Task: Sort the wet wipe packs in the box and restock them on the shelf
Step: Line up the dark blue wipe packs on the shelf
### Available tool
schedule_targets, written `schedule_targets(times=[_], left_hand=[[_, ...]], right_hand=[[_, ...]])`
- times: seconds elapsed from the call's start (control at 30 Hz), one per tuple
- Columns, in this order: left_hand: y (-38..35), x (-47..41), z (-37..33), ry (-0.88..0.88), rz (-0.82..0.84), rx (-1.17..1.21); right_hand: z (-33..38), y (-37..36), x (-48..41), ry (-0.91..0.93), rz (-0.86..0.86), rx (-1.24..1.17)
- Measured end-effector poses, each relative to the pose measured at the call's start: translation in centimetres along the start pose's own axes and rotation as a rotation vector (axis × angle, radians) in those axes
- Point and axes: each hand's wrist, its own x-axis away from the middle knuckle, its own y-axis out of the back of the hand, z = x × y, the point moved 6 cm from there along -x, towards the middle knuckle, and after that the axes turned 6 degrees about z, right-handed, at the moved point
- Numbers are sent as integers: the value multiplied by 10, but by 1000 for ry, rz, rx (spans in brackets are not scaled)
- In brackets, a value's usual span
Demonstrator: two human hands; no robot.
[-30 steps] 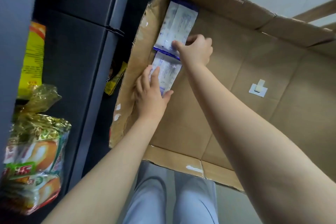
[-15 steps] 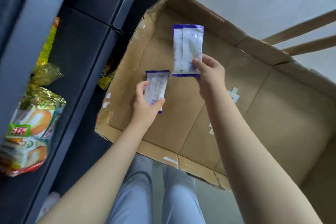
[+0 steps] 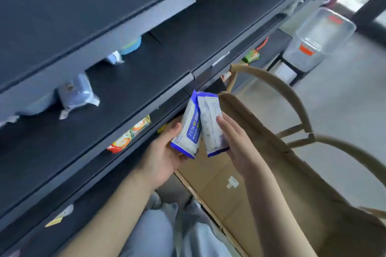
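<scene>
Left pack: a white wet wipe pack with blue ends, its printed front with "75%" facing up, stood tilted in the air above the box's edge on the shelf side.
Right pack: a second wet wipe pack showed its plain back and lay just beside the first; their upper ends seemed to touch.
Left grip: the left grip clasped the lower half of the left pack, thumb along its outer side.
Right grip: the right grip held the right pack, with fingers lying against the pack's back.
Box: an open cardboard box sat below and to the right of the hands, a small white sticker on its floor.
Shelf: dark shelves ran along the left; bluish packs lay on the upper board, well apart from the hands, and an orange snack bag stuck out from a lower one.
Chair: a tan chair frame curved behind the box.
Bin: a clear plastic bin with orange latches stood at the far end.
Legs: pale trousers showed at the bottom.
</scene>
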Motion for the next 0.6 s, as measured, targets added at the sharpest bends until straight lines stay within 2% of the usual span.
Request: schedule_targets(times=[0.1, 0.2, 0.3, 0.4, 0.5, 0.6], left_hand=[[-9, 50, -38, -115, 53, -21], [7, 101, -71, -243, 66, -22], [42, 158, -99, -345, 35, 40], [87, 220, -120, -396, -19, 90], [130, 280, -135, -454, -133, 38], [160, 331, -146, -540, -235, -7]], right_hand=[[36, -61, 8, 32, 151, 187], [50, -115, 12, 62, 243, 182], [51, -166, 16, 30, 254, 30], [42, -226, 25, -72, 340, -165], [32, -284, 37, -125, 416, -379], [27, -333, 48, -127, 535, -429]])
